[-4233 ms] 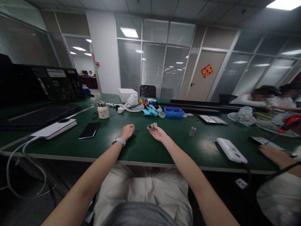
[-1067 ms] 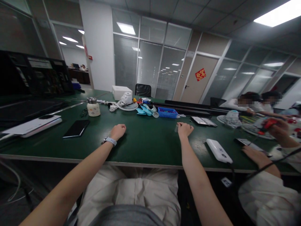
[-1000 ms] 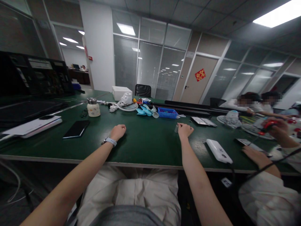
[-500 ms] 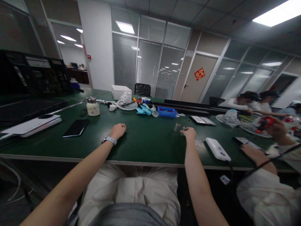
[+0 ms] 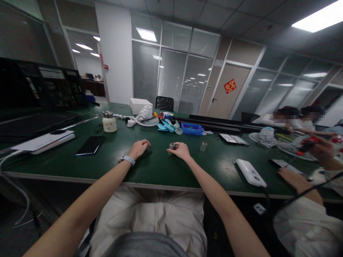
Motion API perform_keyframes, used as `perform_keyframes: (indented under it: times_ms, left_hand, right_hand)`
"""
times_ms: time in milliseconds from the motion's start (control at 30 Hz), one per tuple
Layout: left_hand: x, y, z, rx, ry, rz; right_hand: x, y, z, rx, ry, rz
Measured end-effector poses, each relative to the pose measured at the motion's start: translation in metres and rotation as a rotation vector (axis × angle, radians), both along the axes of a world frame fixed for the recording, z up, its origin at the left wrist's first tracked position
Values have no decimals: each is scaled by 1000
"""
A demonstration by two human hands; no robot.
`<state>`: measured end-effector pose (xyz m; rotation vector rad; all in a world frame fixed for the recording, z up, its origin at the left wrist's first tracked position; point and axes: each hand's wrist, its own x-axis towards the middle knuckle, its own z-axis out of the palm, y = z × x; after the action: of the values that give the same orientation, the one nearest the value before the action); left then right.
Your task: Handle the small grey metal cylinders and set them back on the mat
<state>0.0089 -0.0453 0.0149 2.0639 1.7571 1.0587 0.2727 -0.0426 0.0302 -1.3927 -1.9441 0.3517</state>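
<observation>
Cylinder (image 5: 172, 146) in right hand (image 5: 182, 151) has moved nearer the left hand (image 5: 138, 149).

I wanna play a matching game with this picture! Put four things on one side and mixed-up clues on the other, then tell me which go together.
Things:
1. wearer's left hand
2. wearer's right hand
3. phone
4. basket

Clues:
A. blue
B. holding a small grey cylinder
C. black and lying flat
D. next to a strapped-on watch

Right pairs: 1-D, 2-B, 3-C, 4-A
</observation>
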Motion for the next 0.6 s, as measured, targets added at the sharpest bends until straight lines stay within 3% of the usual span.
perform_keyframes:
  times_ms: [133, 267, 600]
  left_hand:
    - [6, -3, 1, 228, -10, -149]
    - [7, -3, 2, 277, -39, -126]
    - [9, 2, 1, 267, -155, -66]
  right_hand:
    - [-67, 11, -12, 31, 74, 114]
    - [-108, 11, -20, 45, 74, 87]
    - [-105, -4, -16, 17, 17, 59]
